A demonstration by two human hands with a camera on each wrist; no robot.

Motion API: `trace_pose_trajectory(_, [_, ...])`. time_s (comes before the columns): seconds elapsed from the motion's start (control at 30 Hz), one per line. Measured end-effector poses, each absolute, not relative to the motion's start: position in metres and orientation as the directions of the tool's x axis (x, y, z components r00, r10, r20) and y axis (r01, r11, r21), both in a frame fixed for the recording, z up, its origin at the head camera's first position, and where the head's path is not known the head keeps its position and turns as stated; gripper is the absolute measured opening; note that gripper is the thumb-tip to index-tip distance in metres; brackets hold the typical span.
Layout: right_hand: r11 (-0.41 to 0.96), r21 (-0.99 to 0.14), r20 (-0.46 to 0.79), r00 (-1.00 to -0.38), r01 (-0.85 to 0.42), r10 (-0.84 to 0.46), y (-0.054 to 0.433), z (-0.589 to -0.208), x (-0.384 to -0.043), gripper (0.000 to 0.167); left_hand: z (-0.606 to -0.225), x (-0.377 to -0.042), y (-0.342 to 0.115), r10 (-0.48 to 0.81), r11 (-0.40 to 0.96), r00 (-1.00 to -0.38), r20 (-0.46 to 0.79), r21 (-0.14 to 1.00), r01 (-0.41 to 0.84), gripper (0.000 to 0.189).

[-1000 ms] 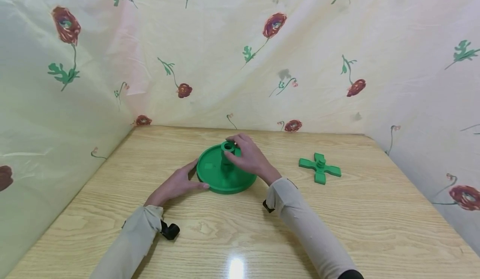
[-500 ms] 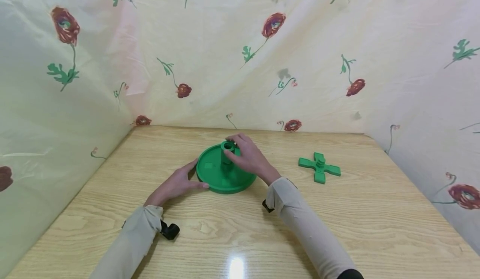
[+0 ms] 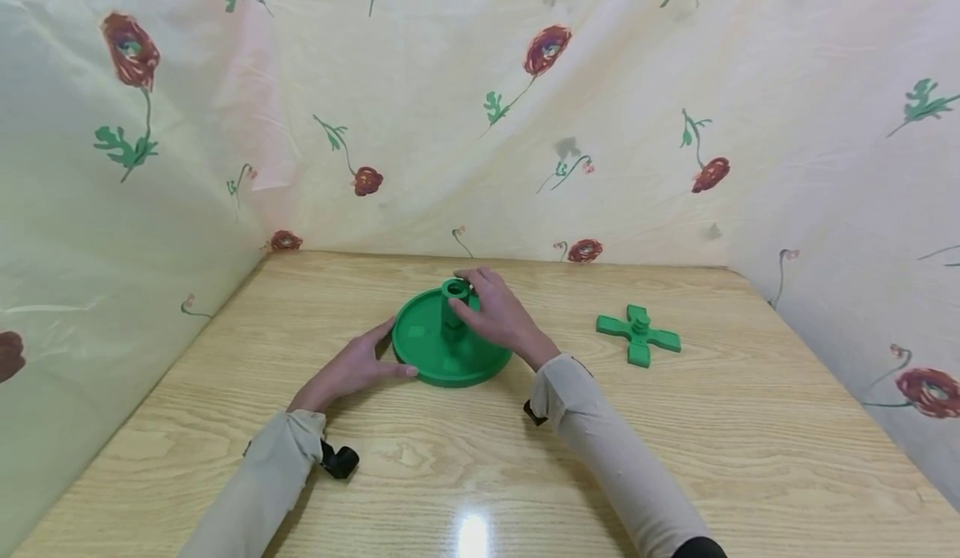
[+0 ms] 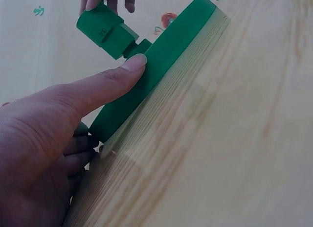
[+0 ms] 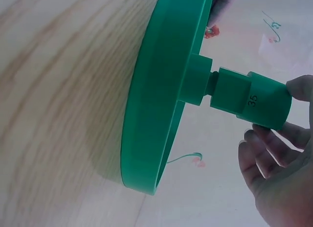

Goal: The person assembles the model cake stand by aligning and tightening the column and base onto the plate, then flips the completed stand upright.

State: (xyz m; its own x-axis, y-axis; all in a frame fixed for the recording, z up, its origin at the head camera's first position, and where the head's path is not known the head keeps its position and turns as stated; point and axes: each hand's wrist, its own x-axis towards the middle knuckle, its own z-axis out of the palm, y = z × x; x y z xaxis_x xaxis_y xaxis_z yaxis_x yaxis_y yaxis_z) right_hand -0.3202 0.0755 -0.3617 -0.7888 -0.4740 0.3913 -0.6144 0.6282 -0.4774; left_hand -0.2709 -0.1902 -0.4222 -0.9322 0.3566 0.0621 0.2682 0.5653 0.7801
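A round green dish (image 3: pixel 416 354) with a raised rim lies on the table. My left hand (image 3: pixel 356 369) holds it at the left side, its thumb on the near rim and its fingers round the edge. Between thumb and fingertips of my right hand (image 3: pixel 498 316) is the top of a hollow green cylinder (image 5: pixel 266 100), marked with black digits. It stands upright over the dish's middle. In the right wrist view, a narrow green neck shows between the cylinder's lower end and the thick central hub (image 5: pixel 196 80) of the dish.
A green four-armed cross piece (image 3: pixel 639 340) with a small central peg lies on the wooden table (image 3: pixel 750 441), to the right of my right hand. Flower-patterned cloth (image 3: pixel 450 125) hangs behind the table and along both sides.
The green cylinder has risen very slightly with my right hand's fingers. My left hand and the dish have stayed in place.
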Motion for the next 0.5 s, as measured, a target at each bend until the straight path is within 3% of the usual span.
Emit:
trace_pose_trajectory(0.27, [0.653,-0.491,0.379,-0.817,-0.576,-0.435,0.0750,-0.3616,-0.3201,0.055,-0.4220,-0.2706,-0.1902,0.363,0.555,-0.930,0.061,0.787,0.269,0.106])
trace_pose_trajectory(0.5, [0.626,-0.482,0.399,-0.790,-0.613,-0.467,0.0759,-0.3606,-0.3193,0.051,-0.4228,-0.2717,-0.1907,0.357,0.566,-0.932,0.061,0.780,0.268,0.108])
